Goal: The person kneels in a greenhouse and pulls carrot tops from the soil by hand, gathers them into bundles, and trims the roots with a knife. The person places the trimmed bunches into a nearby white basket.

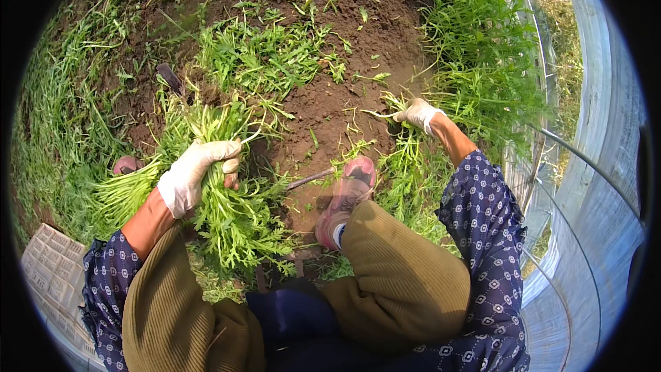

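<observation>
My left hand (193, 173), in a whitish glove, is closed around a thick bunch of leafy greens (232, 219) with lobed leaves, like garland chrysanthemum. The bunch hangs in front of my left knee, its pale stem ends pointing away from me. Out to the right, my gloved right hand (419, 112) grips a few pale stems of the same greens (383, 113). It is at the edge of a dense stand of growing greens (477, 57). Loose greens (258, 54) lie heaped on brown soil (335, 113) ahead of me.
A thin rod (310, 179) lies by my pink shoe (356, 175). Beyond the left bunch is a dark flat piece (169, 77). A pale slatted crate (54, 263) stands at lower left. Plastic sheeting (609, 113) and a curved hoop (588, 163) border the right side.
</observation>
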`<state>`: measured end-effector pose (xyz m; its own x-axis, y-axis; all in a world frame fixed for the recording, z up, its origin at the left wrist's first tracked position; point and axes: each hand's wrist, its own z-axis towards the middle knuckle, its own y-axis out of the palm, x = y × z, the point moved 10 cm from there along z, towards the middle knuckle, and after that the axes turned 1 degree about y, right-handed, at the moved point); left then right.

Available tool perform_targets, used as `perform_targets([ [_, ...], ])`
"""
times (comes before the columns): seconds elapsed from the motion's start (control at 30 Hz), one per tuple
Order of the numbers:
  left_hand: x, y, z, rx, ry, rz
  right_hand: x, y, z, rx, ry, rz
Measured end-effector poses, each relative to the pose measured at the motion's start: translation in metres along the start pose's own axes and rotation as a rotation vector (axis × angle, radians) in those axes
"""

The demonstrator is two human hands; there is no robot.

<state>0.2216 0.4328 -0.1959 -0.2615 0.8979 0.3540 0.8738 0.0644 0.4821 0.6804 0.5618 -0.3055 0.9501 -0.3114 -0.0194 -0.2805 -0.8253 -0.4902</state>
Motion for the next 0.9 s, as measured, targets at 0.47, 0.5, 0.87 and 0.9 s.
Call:
perform_targets([
  [0.47,0.000,0.006,0.001,-0.019,0.012,0.036,-0.044,0.068,-0.106,-0.126,-0.094,-0.314],
  [0.5,0.000,0.009,0.001,-0.023,0.008,0.039,-0.046,0.067,-0.112,-0.119,-0.126,-0.280],
  [0.87,-0.015,0.022,0.021,-0.075,-0.017,0.060,-0.032,0.017,-0.077,0.215,-0.251,0.175],
  [0.9,-0.016,0.029,0.032,-0.099,-0.019,0.053,0.031,0.069,-0.033,-0.008,-0.235,-0.052],
])
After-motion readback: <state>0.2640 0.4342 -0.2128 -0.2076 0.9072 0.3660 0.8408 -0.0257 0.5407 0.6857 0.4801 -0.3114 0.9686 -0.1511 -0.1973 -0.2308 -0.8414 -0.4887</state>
